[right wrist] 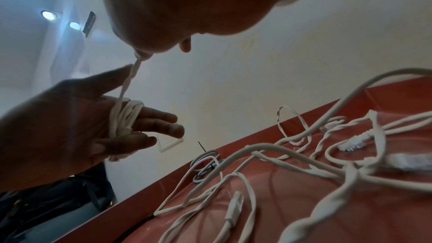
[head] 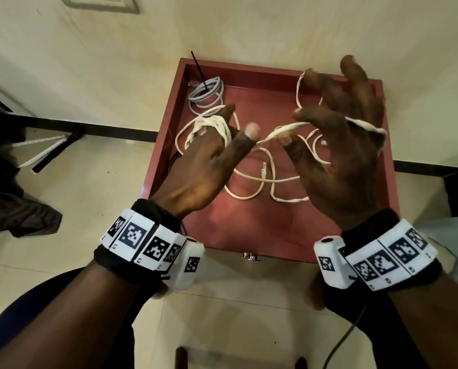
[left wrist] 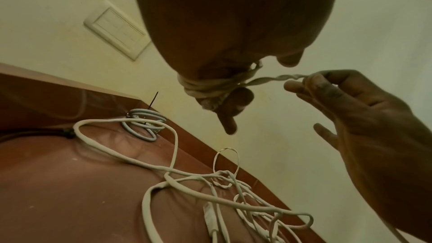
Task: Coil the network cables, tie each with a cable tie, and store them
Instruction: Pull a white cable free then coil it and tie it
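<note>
Head view: a flat white network cable (head: 251, 179) is being coiled over a red tray (head: 249, 230). Several turns are wound round the straight fingers of the left hand (head: 209, 155), and the taut strand is pinched by the right hand (head: 337, 155) at 3 o'clock of it. A grey coil (head: 206, 93), already bound with a black cable tie (head: 198, 67), lies at the tray's 11 o'clock corner.

Left wrist view: the loose tangle is seen lying on the tray floor.

Right wrist view: the wound bundle (right wrist: 124, 117) is shown crossing the left palm; its free end is possibly tucked under.

More winding is called for, then a tie. No legible writing is seen.
</note>
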